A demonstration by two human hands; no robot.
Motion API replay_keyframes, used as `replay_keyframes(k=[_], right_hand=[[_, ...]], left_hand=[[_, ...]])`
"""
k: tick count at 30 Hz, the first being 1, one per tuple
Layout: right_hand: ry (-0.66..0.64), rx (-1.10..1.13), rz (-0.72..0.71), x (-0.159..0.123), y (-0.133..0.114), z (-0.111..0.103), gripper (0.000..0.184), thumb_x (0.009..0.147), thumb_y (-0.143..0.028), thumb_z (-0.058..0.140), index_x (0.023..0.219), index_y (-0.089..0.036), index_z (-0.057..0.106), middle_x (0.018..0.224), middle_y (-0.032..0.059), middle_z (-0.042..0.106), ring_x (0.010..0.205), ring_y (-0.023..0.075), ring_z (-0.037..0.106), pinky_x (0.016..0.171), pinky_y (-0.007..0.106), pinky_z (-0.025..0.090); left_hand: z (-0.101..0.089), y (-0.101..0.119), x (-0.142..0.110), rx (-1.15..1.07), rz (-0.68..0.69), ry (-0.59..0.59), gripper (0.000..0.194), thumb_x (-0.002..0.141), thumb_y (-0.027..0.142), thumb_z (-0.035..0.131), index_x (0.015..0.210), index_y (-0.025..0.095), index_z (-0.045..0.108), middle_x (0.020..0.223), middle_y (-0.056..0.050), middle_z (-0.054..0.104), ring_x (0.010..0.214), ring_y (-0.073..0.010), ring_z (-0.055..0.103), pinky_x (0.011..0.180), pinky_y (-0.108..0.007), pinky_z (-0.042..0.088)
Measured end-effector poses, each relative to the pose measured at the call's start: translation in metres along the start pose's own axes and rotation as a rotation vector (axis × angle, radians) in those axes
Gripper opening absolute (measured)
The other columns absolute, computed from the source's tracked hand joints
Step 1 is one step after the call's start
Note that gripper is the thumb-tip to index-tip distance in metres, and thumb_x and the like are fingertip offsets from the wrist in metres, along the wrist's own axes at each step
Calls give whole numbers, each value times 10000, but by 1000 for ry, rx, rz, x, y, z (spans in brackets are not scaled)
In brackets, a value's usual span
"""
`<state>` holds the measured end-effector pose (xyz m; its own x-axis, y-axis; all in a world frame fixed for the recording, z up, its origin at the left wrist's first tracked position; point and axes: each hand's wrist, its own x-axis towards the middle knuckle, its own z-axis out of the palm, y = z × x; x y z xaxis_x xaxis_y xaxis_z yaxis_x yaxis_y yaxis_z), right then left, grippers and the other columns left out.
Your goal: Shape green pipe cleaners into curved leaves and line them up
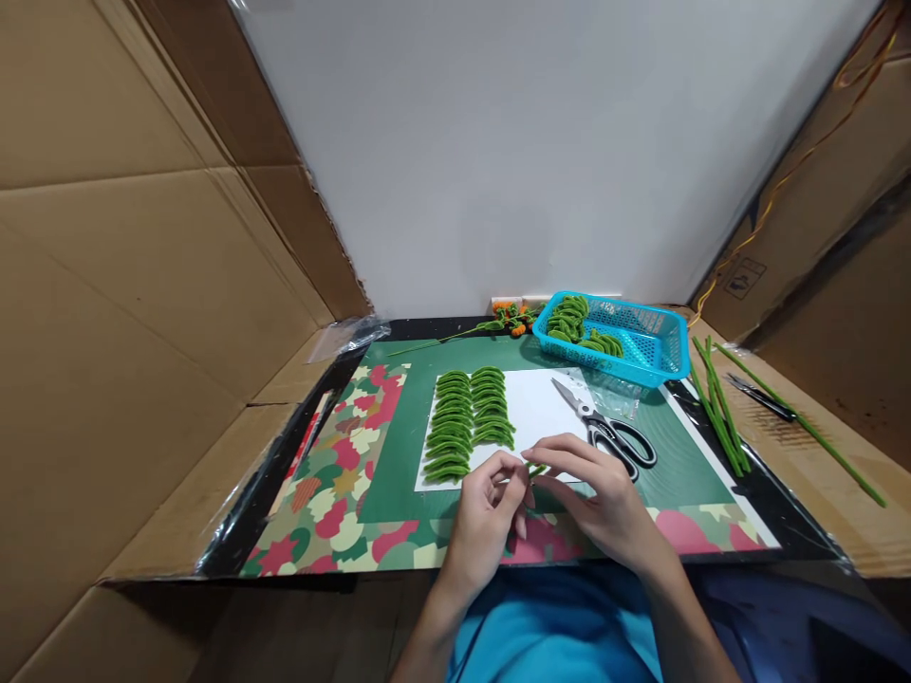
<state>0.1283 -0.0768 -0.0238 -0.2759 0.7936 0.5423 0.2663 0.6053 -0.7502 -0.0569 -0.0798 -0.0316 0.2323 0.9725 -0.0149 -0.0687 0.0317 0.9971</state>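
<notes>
Near the front edge of the mat, my left hand [490, 507] pinches a short green pipe-cleaner piece [536, 470] between thumb and fingers. From the other side my right hand [602, 489] closes its fingertips and thumb around the same piece, most of which the fingers hide. Just beyond lies a white sheet [537, 403] bearing two columns of curved green fuzzy leaf shapes [450, 427], the left column longer than the right [491, 408]. Scissors with black and grey handles [604, 427] rest partly on the sheet, blades pointing away to the left, beside my right hand.
A blue plastic basket [651, 346] at the back right holds more green leaf shapes [569, 318]. Orange flowers on a green stem [509, 318] lie left of it. Green stems [718, 408] and small black-handled snips [761, 396] are at the right. Cardboard walls [142, 285] flank the table.
</notes>
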Motion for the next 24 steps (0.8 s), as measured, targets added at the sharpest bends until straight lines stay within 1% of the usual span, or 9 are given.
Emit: replay_keyframes(k=[2, 4, 7, 10, 15, 19, 22, 24], right_hand=[[3, -72, -83, -1, 3, -2, 350, 1054, -135, 570, 1317, -294, 739, 1149, 93, 768, 1028, 226, 762, 886, 342, 657], [-5, -132, -150, -2, 6, -4, 344, 1060, -122, 554, 1296, -288, 741, 1116, 95, 778, 999, 223, 766, 850, 329, 652], [-16, -208, -188, -3, 8, -8, 331, 1064, -110, 535, 1250, -276, 752, 1065, 96, 784, 946, 218, 764, 801, 321, 639], [3, -237, -214, -3, 8, -10, 278, 1060, -110, 555, 1190, -250, 757, 1010, 94, 785, 886, 216, 754, 760, 320, 623], [51, -209, -183, 1, 3, -6, 148, 1054, -163, 617, 1077, -231, 747, 928, 79, 769, 819, 208, 741, 715, 309, 603], [117, -185, -137, 3, 1, 2, 110, 1033, -148, 654, 1029, -222, 735, 887, 66, 763, 792, 197, 740, 702, 290, 589], [116, -241, -127, 2, 2, 7, 115, 1034, -138, 646, 1024, -216, 730, 889, 67, 762, 798, 195, 740, 713, 290, 585], [103, -312, -147, 0, 4, 9, 125, 1046, -139, 624, 1029, -210, 726, 901, 71, 761, 805, 196, 738, 719, 294, 583]], left_hand=[[0, 1, 0, -7, -6, -1, 387, 993, 544, 659, 885, 175, 610, 677, 51, 588, 414, -44, 495, 405, -156, 324], [0, 2, 0, -7, -16, -7, 384, 998, 543, 655, 890, 178, 602, 679, 53, 588, 420, -46, 508, 407, -154, 325], [0, 4, 1, -10, -38, -35, 381, 1008, 550, 639, 920, 181, 598, 683, 50, 598, 431, -53, 532, 407, -155, 329], [-1, 5, 1, -21, -55, -63, 391, 1006, 556, 645, 929, 175, 601, 697, 39, 620, 446, -57, 550, 413, -154, 340], [-4, 4, 1, -96, -69, -97, 412, 974, 568, 696, 960, 165, 612, 700, 30, 648, 450, -54, 552, 413, -145, 350], [-6, 1, 1, -94, -44, -80, 389, 980, 538, 705, 966, 166, 593, 721, 30, 662, 442, -49, 570, 406, -137, 355], [-5, -1, 1, -76, -32, -46, 370, 984, 519, 705, 973, 173, 573, 741, 34, 661, 425, -51, 573, 388, -140, 357], [-4, -2, 1, -64, -21, -29, 357, 991, 510, 695, 976, 178, 566, 755, 40, 652, 421, -51, 578, 384, -139, 357]])
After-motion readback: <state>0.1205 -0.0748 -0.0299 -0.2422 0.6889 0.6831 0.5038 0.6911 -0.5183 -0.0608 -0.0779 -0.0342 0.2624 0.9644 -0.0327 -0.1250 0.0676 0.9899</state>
